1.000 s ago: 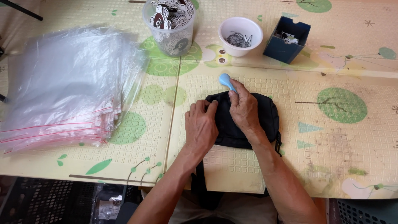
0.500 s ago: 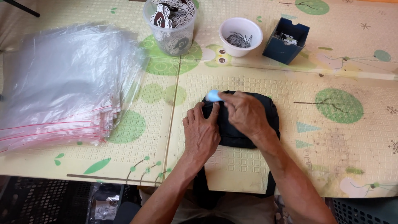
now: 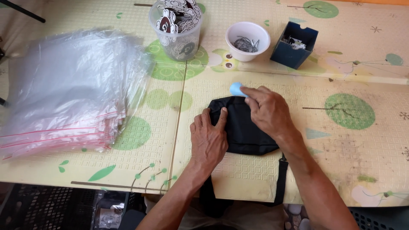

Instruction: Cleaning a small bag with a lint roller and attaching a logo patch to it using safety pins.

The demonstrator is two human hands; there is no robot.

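Black fabric bag [image 3: 245,130] flat on patterned play mat [image 3: 362,140], straps hanging off near edge. Left hand [image 3: 208,138] open, pressing bag's left side. Right hand [image 3: 268,110] closed on small light-blue tool [image 3: 235,89] at bag's top edge. Beyond: white bowl [image 3: 248,40], clear cup [image 3: 175,30], navy box [image 3: 294,44]; zip bags [image 3: 64,89] stacked left.

The right hand [image 3: 267,111] hides most of the small light-blue object [image 3: 235,89]; the black fabric bag's [image 3: 245,127] straps drop past the table edge.

Clear zip bags [image 3: 68,89] — stacked left
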